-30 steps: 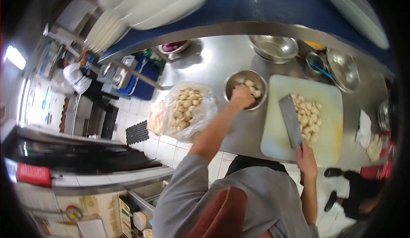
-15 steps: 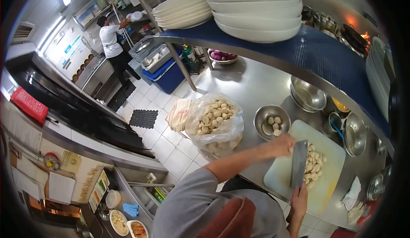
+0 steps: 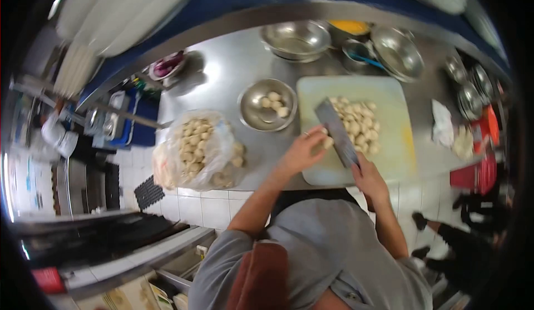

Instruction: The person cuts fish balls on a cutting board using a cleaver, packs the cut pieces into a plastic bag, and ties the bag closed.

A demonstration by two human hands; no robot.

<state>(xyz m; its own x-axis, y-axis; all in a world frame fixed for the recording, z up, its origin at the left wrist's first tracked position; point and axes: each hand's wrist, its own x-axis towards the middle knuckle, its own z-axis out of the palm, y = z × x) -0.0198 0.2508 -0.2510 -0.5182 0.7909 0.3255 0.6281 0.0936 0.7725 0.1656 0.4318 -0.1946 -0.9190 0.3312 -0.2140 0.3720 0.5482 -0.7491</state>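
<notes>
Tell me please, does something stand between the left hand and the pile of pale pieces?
Yes: over the cutting board, the cleaver in the right hand is between the left hand and the pile.

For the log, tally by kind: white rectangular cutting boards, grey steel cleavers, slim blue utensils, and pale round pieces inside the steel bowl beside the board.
Cutting board: 1
Cleaver: 1
Blue utensil: 1
Pale pieces in steel bowl: 4
Total: 7
</notes>
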